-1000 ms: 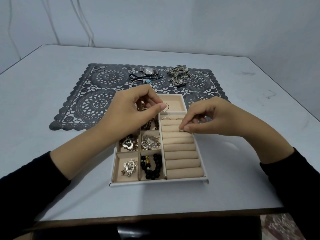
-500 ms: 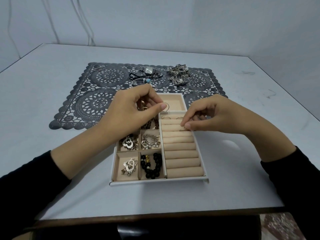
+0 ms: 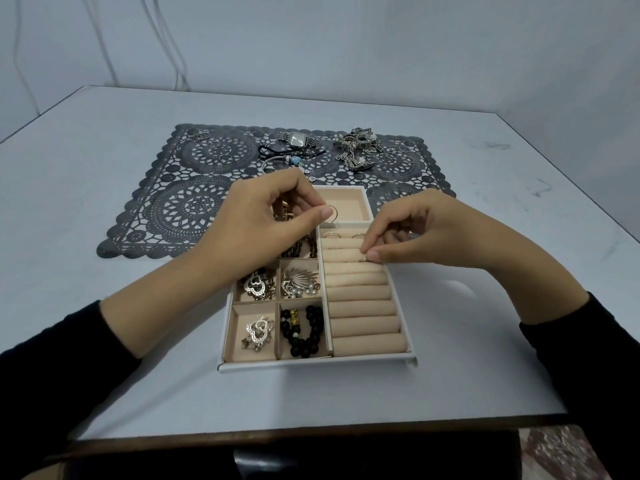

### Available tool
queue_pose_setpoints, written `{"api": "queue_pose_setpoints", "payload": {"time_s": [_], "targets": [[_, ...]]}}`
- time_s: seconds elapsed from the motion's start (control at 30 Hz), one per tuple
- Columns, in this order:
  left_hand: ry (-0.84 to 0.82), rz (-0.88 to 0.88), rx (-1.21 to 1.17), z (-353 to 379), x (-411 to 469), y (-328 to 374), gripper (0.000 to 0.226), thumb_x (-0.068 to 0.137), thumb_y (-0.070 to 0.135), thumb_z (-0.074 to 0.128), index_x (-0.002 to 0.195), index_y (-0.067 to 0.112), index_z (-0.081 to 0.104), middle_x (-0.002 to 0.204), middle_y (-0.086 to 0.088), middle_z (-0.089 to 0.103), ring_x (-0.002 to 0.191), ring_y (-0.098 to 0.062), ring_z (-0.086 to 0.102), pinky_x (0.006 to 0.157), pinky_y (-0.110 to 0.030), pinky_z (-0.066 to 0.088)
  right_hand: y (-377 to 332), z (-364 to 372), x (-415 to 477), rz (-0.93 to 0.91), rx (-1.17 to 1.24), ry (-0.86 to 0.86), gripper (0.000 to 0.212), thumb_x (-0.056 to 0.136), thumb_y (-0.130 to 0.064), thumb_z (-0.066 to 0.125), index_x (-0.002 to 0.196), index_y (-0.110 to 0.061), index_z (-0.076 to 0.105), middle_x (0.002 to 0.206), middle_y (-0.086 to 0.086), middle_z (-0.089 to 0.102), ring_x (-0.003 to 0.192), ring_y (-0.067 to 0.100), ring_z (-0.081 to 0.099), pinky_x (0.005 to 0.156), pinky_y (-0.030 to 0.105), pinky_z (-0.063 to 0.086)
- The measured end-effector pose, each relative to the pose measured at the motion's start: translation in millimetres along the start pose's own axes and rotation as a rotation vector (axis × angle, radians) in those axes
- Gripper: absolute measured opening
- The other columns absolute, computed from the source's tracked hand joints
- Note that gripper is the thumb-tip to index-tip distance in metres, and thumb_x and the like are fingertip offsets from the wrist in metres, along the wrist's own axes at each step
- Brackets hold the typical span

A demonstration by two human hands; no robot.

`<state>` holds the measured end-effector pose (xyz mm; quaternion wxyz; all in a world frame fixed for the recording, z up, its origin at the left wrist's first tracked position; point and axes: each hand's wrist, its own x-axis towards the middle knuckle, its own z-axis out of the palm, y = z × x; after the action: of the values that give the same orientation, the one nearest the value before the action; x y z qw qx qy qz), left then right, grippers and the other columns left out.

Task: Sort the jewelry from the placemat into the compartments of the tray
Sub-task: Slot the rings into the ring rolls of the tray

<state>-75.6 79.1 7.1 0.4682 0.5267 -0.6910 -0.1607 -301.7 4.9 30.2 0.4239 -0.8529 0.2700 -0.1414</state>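
**Two rings in hand, one being seated in the rolls**

The placemat [image 3: 156,216] carries a watch [image 3: 298,140], chains [image 3: 356,150] and loose rings.

Left hand [image 3: 266,223] pinches a thin ring [image 3: 331,213] between thumb and forefinger, over the tray's [image 3: 311,364] far compartment. Right hand [image 3: 419,233] pinches a second ring [image 3: 363,259] down at a groove in the ring rolls [image 3: 360,306].

Rings look light, rigid, slick and tiny. Grip by the band edge, fingertips only; easy to drop.

Versus 1.0 s ago: almost nothing differs, both pinches sit at the same spots.

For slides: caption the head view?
Right hand pushes a small ring between the ring rolls; left hand pinches a thin ring over the tray.
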Motion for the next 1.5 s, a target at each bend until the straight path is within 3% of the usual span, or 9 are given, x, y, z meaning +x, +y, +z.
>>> {"api": "queue_pose_setpoints", "payload": {"time_s": [0.1,0.67,0.87,0.97,1.07,1.13,1.27,1.4,1.5], "targets": [[-0.001,-0.004,0.0,0,0,0,0.012,0.084,0.024,0.076,0.086,0.015,0.07,0.078,0.007,0.069,0.072,-0.001,0.061,0.067,-0.01,0.044,0,0,0,0.01,0.008,0.003,0.01,0.077,-0.009,0.076,0.087,-0.008,0.076,0.065,-0.003,0.063,0.057,0.003,0.048,0.057,0.013,0.039],[-0.024,-0.012,-0.008,0,0,1,0.011,0.083,0.025,0.076,0.085,0.016,0.07,0.079,0.006,0.069,0.072,-0.003,0.062,0.066,-0.011,0.045,2,3,5,0.055,-0.023,0.013,0.009,0.076,-0.007,0.078,0.085,-0.007,0.075,0.061,-0.011,0.063,0.055,0.002,0.049,0.056,0.012,0.04],[-0.048,0.004,-0.001,-1,0,4,0.01,0.083,0.024,0.076,0.084,0.016,0.07,0.079,0.006,0.07,0.072,-0.004,0.062,0.066,-0.009,0.044,0,-4,-2,0.076,0.139,0.105,0.013,0.083,-0.015,0.07,0.093,-0.007,0.073,0.06,0.004,0.061,0.047,0.012,0.045,0.042,0.02,0.035],[-0.08,0.017,0.008,-2,-1,5,0.01,0.083,0.022,0.076,0.084,0.015,0.07,0.078,0.007,0.069,0.073,-0.005,0.063,0.066,-0.009,0.045,11,-8,3,0.026,0.154,0.374,0.014,0.089,-0.017,0.065,0.1,-0.011,0.072,0.085,0.014,0.07,0.073,0.018,0.063,0.067,0.024,0.053],[-0.119,0.02,-0.005,-1,-2,6,0.009,0.083,0.022,0.076,0.084,0.015,0.07,0.077,0.007,0.068,0.073,-0.005,0.063,0.065,-0.01,0.045,34,-10,13,0.101,0.005,0.655,0.013,0.092,-0.022,0.062,0.101,-0.021,0.071,0.088,-0.002,0.07,0.081,0.007,0.063,0.076,0.02,0.051],[-0.146,0.032,0.009,-1,-2,6,0.01,0.083,0.025,0.075,0.084,0.016,0.07,0.078,0.008,0.068,0.075,-0.008,0.065,0.065,-0.012,0.047,44,-9,17,0.161,-0.169,0.721,0.016,0.092,-0.025,0.06,0.107,-0.023,0.067,0.095,-0.009,0.068,0.085,0.001,0.06,0.083,0.017,0.048],[-0.209,0.095,0.059,-2,-3,6,0.01,0.084,0.026,0.075,0.085,0.016,0.071,0.079,0.006,0.07,0.074,-0.012,0.068,0.06,-0.015,0.05,53,-6,20,0.249,-0.467,0.632,0.037,0.095,-0.031,0.055,0.129,-0.016,0.057,0.13,0.001,0.059,0.121,0.016,0.051,0.097,0.02,0.032],[-0.234,0.162,0.129,-3,-3,6,0.011,0.082,0.027,0.076,0.085,0.018,0.071,0.082,0.007,0.072,0.08,-0.011,0.068,0.067,-0.029,0.054,52,0,22,0.278,-0.525,0.521,0.044,0.097,-0.032,0.051,0.137,-0.014,0.048,0.14,0.003,0.051,0.13,0.019,0.044,0.1,0.021,0.028],[-0.261,0.16,0.13,-3,-3,6,0.01,0.082,0.028,0.077,0.084,0.019,0.072,0.081,0.007,0.071,0.081,-0.011,0.068,0.069,-0.031,0.053,50,1,21,0.29,-0.556,0.461,0.044,0.098,-0.031,0.048,0.139,-0.014,0.046,0.142,0.004,0.048,0.131,0.02,0.042,0.099,0.02,0.026]]}}
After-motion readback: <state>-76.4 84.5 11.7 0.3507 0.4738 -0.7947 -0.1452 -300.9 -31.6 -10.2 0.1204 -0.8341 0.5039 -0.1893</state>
